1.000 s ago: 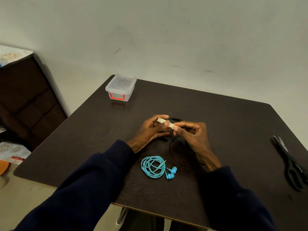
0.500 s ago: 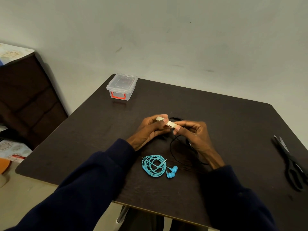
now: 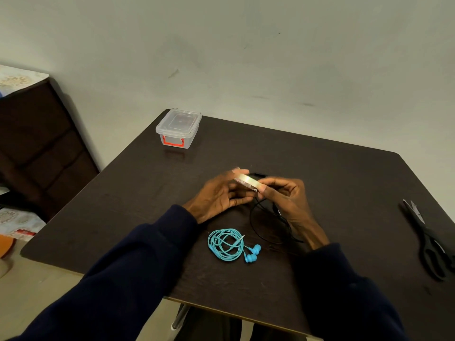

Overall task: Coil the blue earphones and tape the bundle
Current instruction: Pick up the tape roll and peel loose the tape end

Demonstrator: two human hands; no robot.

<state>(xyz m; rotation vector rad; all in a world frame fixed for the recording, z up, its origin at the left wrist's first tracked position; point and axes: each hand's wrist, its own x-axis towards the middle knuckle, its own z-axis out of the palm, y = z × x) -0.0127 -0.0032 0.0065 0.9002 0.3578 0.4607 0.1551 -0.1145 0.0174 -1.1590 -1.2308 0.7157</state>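
The blue earphones (image 3: pixel 227 244) lie coiled in a loose ring on the dark table (image 3: pixel 344 183), near its front edge, with both earbuds at the coil's lower right. Above them, over the table's middle, my left hand (image 3: pixel 219 195) holds a roll of clear tape (image 3: pixel 247 182) from the left. My right hand (image 3: pixel 285 195) pinches the roll's right side with thumb and fingertips. Neither hand touches the earphones.
A black cable (image 3: pixel 268 220) lies looped under my right hand. Black scissors (image 3: pixel 428 239) lie at the table's right edge. A clear lidded box with a red latch (image 3: pixel 178 127) stands at the far left corner. A dark cabinet (image 3: pixel 37 148) is left of the table.
The tape roll has tilted between my fingers, showing more of its flat face. Both hands stay in the same place above the table.
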